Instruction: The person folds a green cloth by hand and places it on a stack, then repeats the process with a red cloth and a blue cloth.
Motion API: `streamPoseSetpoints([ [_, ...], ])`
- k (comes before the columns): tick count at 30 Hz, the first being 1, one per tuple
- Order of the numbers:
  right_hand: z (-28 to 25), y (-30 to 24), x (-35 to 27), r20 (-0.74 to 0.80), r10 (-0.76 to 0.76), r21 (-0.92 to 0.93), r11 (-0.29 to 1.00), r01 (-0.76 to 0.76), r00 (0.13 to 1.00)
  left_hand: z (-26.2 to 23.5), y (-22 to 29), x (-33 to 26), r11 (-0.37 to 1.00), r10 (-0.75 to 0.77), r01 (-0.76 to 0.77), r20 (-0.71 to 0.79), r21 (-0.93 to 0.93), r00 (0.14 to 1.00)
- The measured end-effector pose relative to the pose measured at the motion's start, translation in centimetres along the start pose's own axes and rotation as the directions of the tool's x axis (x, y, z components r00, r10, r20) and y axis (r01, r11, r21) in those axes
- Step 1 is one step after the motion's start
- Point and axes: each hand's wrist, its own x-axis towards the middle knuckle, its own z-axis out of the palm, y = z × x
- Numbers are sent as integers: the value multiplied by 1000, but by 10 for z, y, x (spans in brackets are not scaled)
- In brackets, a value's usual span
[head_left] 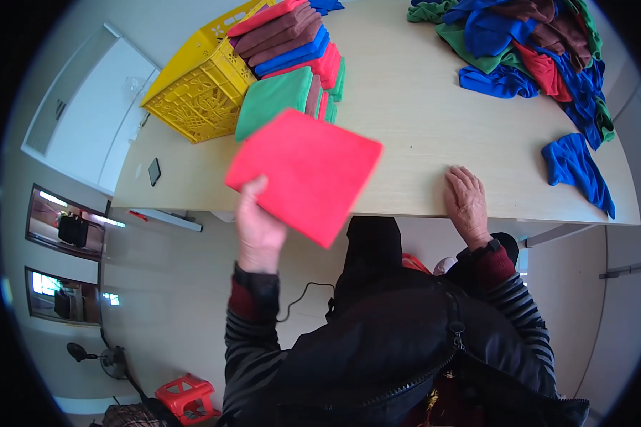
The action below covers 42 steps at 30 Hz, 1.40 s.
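Observation:
My left hand [258, 217] grips a folded red cloth [306, 171] by its left side, thumb on top and the other fingers hidden beneath. The cloth is raised over the table's front edge, partly in front of a folded green cloth [274, 99] at the near end of the stacks. My right hand [466, 198] lies on the tabletop by the front edge, holding nothing, its fingers stretched out and close together. Behind the red cloth stand stacks of folded cloths [292, 43] in red, brown, blue and green.
A yellow plastic crate [196, 92] sits tilted at the table's left. Loose blue, green, brown and red cloths [527, 43] are heaped at the far right, with a single blue cloth [577, 167] nearer the edge. A phone [154, 171] lies on the table [406, 128] at left.

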Motion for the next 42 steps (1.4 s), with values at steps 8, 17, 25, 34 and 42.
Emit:
streamPoseSetpoints([
  [8, -3, -9, 4, -3, 34, -106, 994, -34, 999, 20, 95, 160, 971, 238, -233, 201, -48, 950],
  [17, -4, -10, 4, 35, 47, -112, 993, -43, 998, -50, 60, 231, 979, 16, -13, 13, -204, 1000],
  [25, -3, -9, 3, 12, 37, -119, 992, -35, 999, -46, 59, 233, 974, 19, -23, -17, -226, 1000],
  [34, -4, -11, 2, 20, 26, -97, 995, -24, 999, -43, 76, 207, 994, -91, 84, -108, -69, 990],
  [42, -12, 12, -5, -20, -54, 132, 990, 56, 998, -69, 86, 164, 985, -174, 174, -81, -9, 981],
])
